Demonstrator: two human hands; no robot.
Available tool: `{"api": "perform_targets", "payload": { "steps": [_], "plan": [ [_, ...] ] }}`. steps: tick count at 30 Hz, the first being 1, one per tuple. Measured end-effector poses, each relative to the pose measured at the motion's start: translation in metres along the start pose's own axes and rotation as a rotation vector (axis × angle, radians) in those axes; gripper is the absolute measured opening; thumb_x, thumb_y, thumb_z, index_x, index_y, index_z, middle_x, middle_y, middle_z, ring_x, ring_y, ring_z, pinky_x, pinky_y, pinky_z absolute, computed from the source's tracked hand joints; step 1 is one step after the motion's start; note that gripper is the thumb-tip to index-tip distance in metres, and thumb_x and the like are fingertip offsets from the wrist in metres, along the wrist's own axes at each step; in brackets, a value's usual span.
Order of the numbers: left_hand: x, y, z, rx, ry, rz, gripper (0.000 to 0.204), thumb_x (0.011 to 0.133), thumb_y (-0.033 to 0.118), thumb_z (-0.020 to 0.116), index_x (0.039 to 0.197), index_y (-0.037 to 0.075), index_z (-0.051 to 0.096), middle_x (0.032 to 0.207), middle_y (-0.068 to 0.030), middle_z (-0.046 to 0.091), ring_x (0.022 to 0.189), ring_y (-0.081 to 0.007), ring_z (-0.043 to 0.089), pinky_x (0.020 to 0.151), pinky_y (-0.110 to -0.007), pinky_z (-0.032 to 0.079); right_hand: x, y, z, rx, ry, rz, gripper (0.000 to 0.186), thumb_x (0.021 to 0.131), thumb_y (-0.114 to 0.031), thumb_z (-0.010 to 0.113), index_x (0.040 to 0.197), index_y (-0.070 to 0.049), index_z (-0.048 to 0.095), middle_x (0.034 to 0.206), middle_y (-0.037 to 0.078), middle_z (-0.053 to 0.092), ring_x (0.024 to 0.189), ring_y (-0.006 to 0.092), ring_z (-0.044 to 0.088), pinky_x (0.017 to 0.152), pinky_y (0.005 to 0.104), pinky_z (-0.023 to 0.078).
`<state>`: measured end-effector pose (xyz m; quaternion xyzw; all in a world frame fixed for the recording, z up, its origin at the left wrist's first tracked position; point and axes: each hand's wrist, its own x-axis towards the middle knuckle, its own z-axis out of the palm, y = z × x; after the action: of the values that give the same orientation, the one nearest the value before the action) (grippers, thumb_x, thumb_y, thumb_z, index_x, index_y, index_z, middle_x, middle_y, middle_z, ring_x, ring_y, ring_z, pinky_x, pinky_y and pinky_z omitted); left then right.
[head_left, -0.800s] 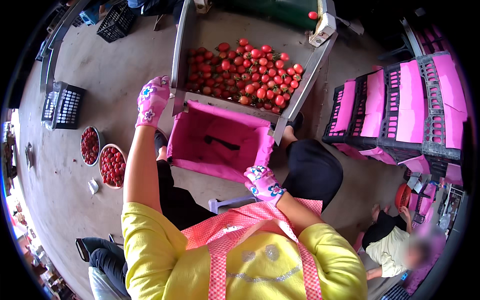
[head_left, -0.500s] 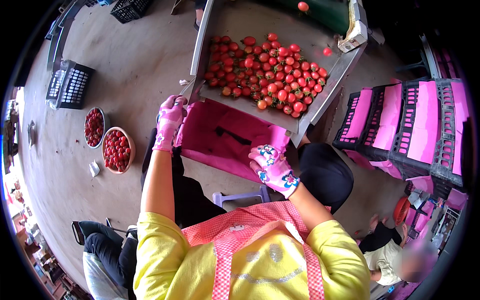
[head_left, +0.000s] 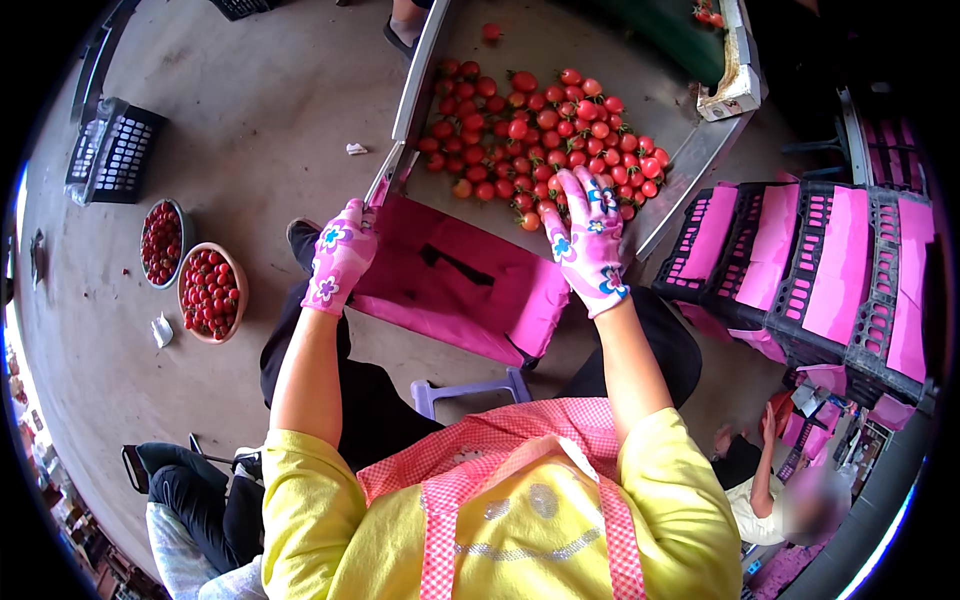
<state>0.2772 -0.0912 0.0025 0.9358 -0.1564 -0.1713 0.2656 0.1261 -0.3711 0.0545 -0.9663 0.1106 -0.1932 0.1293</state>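
Cherry tomatoes (head_left: pixel 540 130) with some green stems lie spread over a metal tray (head_left: pixel 685 150). Under the tray's near edge stands a crate lined in pink (head_left: pixel 460 290), with a dark slot-like mark inside. My left hand (head_left: pixel 343 255), in a pink flowered glove, is closed at the tray's near left corner, beside the crate; what its fingers grip is hidden. In a matching glove, my right hand (head_left: pixel 592 240) reaches over the tray's near edge, fingers apart, tips at the front tomatoes.
Stacked black crates with pink liners (head_left: pixel 800 260) stand at right. Two tubs of tomatoes (head_left: pixel 212 295) and a black basket (head_left: pixel 118 150) are on the floor at left. A purple stool (head_left: pixel 470 390) is below the crate. Other people sit at lower left and lower right.
My right hand has moved from over the pink-lined crate up to the tomatoes, its fingers now spread. My left hand stays near the tray's corner. Loose tomatoes have shifted on the tray.
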Motion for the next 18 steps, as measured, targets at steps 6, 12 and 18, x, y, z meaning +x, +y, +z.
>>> {"api": "perform_targets", "payload": {
  "steps": [6, 12, 18],
  "plan": [
    [-0.007, 0.007, -0.007, 0.113, 0.048, 0.104, 0.016, 0.085, 0.015, 0.052, 0.096, 0.004, 0.053, 0.084, -0.0195, 0.064, 0.082, -0.0397, 0.062, 0.072, -0.047, 0.048, -0.014, -0.032, 0.022, -0.06, -0.206, -0.023, 0.047, 0.081, -0.029, 0.059, 0.123, -0.009, 0.055, 0.127, 0.019, 0.05, 0.114, 0.0361, 0.047, 0.097, 0.0494, 0.038],
    [-0.008, 0.011, -0.01, 0.087, 0.009, 0.115, 0.018, 0.083, 0.011, 0.054, 0.099, 0.003, 0.053, 0.085, -0.0175, 0.065, 0.084, -0.0371, 0.063, 0.071, -0.044, 0.049, 0.047, -0.046, 0.03, 0.006, -0.042, -0.065, 0.05, 0.086, -0.031, 0.055, 0.13, -0.009, 0.05, 0.136, 0.018, 0.044, 0.124, 0.037, 0.039, 0.104, 0.0491, 0.029],
    [-0.012, 0.018, -0.014, 0.117, -0.007, 0.089, 0.017, 0.085, 0.013, 0.053, 0.1, 0.003, 0.052, 0.086, -0.0191, 0.065, 0.083, -0.0383, 0.063, 0.07, -0.046, 0.049, 0.032, -0.072, 0.055, -0.055, -0.366, -0.133, 0.055, 0.084, -0.035, 0.056, 0.133, -0.011, 0.047, 0.142, 0.016, 0.04, 0.13, 0.0386, 0.034, 0.107, 0.051, 0.027]
  ]
}}
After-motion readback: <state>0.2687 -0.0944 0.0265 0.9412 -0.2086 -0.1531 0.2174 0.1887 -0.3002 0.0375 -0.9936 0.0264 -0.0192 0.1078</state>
